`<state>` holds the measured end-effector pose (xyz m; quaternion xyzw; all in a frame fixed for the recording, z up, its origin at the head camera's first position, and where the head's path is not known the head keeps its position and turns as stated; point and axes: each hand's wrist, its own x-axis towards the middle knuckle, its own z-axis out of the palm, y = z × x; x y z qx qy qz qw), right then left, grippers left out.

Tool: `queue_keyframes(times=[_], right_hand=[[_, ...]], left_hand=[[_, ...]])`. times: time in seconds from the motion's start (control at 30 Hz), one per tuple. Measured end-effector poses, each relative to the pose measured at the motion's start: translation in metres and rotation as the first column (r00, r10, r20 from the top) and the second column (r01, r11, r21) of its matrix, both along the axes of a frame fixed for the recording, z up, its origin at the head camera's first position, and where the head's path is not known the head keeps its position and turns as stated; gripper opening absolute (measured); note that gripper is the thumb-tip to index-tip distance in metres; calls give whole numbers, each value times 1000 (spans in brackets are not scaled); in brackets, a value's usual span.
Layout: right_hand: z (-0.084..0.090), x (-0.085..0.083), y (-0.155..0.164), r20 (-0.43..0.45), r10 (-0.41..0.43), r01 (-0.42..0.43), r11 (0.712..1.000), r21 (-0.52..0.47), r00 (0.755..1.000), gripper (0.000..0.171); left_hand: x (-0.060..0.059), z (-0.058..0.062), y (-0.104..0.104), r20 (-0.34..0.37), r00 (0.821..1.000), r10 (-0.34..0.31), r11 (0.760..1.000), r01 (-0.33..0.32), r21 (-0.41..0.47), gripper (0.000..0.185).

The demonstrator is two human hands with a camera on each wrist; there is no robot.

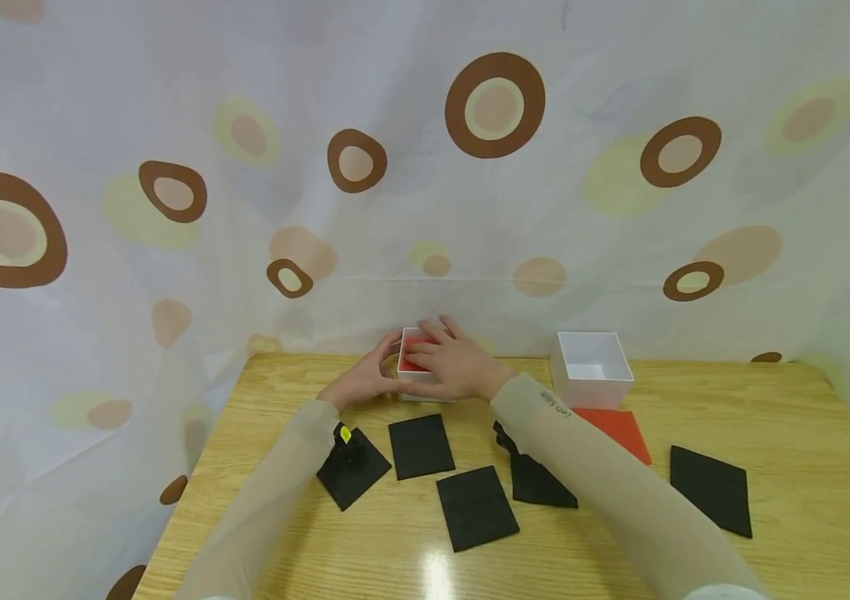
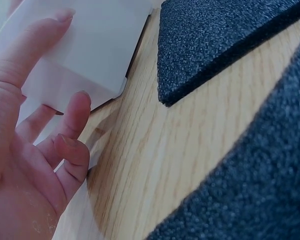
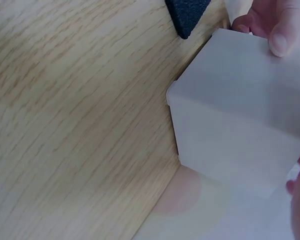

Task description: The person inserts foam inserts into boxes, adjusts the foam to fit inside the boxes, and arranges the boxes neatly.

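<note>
My left hand [image 1: 362,379] steadies the left wall of the white box [image 1: 412,385] at the table's [image 1: 770,433] far edge, fingers straight against it. My right hand [image 1: 455,360] lies over its top, fingers flat on the red sheet [image 1: 412,353] inside. The box looks light, stiff and smooth; its side walls are best to take hold of. My hand hides most of the sheet, so how deep it sits is unclear.
</note>
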<state>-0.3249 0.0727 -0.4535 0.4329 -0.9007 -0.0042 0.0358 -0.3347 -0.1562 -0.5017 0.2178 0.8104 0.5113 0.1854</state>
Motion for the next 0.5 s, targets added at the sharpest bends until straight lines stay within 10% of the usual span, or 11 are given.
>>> queue_keyframes(times=[0.5], right_hand=[[2, 0, 16, -26, 21, -25, 983, -183, 999, 42]], left_hand=[[3, 1, 2, 45, 999, 18, 999, -19, 30, 102]])
